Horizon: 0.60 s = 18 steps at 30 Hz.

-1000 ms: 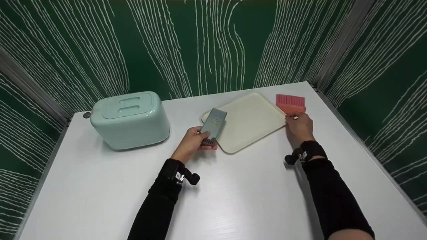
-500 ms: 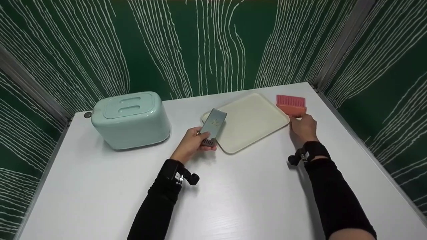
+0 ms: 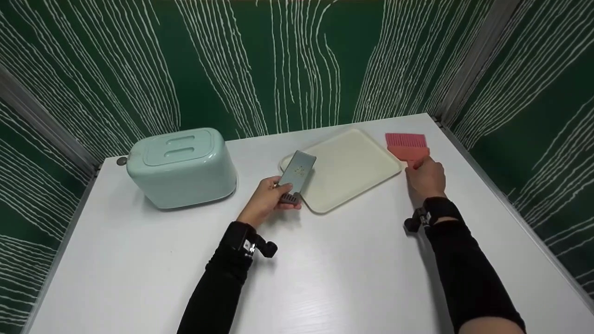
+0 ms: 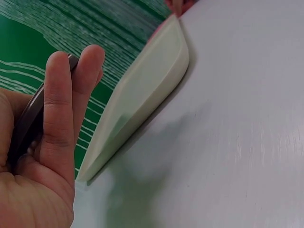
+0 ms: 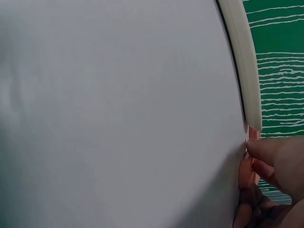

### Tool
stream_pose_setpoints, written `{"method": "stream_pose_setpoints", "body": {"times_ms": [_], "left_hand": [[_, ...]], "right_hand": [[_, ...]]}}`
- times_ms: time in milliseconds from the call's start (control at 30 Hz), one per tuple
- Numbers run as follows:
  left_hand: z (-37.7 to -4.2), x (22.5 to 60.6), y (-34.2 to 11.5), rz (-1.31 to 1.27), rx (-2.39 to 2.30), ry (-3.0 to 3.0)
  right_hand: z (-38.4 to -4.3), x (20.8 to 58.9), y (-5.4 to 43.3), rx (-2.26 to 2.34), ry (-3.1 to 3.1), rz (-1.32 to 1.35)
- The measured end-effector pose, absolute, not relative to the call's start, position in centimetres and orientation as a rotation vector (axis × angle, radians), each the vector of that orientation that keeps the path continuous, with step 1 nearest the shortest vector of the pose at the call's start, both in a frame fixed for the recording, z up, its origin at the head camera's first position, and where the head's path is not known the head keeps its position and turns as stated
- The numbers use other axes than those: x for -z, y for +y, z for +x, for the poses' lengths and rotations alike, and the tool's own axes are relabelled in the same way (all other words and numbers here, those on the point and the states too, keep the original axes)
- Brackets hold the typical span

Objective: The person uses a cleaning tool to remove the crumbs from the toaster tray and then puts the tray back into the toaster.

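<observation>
My left hand [image 3: 269,197] grips a flat grey-green rectangular piece [image 3: 298,170] by its near end, thumb on top. That piece bears small gold marks and a row of dark slots near the thumb; in the head view it overlaps the left corner of a cream tray [image 3: 352,167]. In the left wrist view it shows as a dark thin edge [image 4: 28,123] behind two raised fingers. At the tray's right corner, my right hand [image 3: 426,177] pinches the handle of an orange brush [image 3: 408,152] with pink bristles pointing away. The right wrist view shows thumb and fingertip on the orange handle [image 5: 245,172].
A mint-green toaster [image 3: 195,178] stands at the left back of the white table [image 3: 297,278], with two long slots on top and a dark knob [image 3: 121,160] at its left end. Green walls [image 3: 297,60] with white wavy lines border the table at the back and sides.
My right hand has shifted slightly right and nearer along the tray's corner, and the brush has turned a little and come nearer with it. The left hand and its grey-green piece stay put.
</observation>
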<state>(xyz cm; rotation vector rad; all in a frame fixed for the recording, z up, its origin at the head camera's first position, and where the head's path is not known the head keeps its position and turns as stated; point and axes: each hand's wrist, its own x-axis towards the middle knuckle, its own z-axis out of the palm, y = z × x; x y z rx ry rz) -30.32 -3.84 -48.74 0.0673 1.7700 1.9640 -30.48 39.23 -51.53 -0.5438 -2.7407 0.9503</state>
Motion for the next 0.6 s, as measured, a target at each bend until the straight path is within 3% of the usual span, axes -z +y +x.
{"method": "stream_pose_setpoints", "body": {"times_ms": [600], "left_hand": [[-30.2,48.8,-3.5,0.087,-1.942,1.786]], "right_hand": [[-29.8,49.7,41.2,-1.070,-2.883,-0.721]]}}
